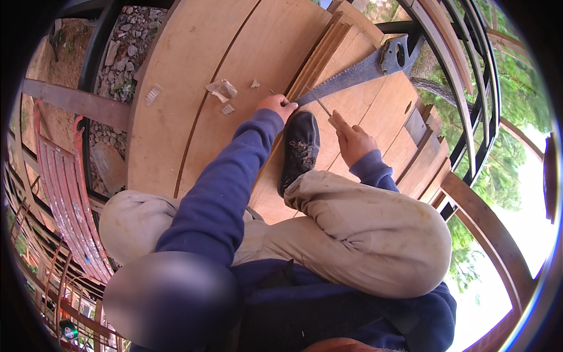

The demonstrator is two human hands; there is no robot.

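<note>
A handsaw (352, 76) with a grey blade and a dark grip lies slantwise across the wooden boards, its grip at the far right. At the blade's narrow tip, my left hand (277, 107) is closed in a pinch on it. My right hand (355, 142) grips a slim file (321, 104), its forefinger stretched along the handle. The thin metal shaft of the file crosses the saw's near edge; whether it touches the teeth is hard to make out. My dark shoe (301, 141) rests on the boards between my hands, just under the saw's tip.
Broad wooden panels (205, 53) form the surface under me, with stacked boards (340, 50) raised at the right. A clear plastic scrap (221, 90) and small pale pieces lie left of my hand. Gravel (126, 47), metal railings (70, 193) and curved bars (469, 76) surround it.
</note>
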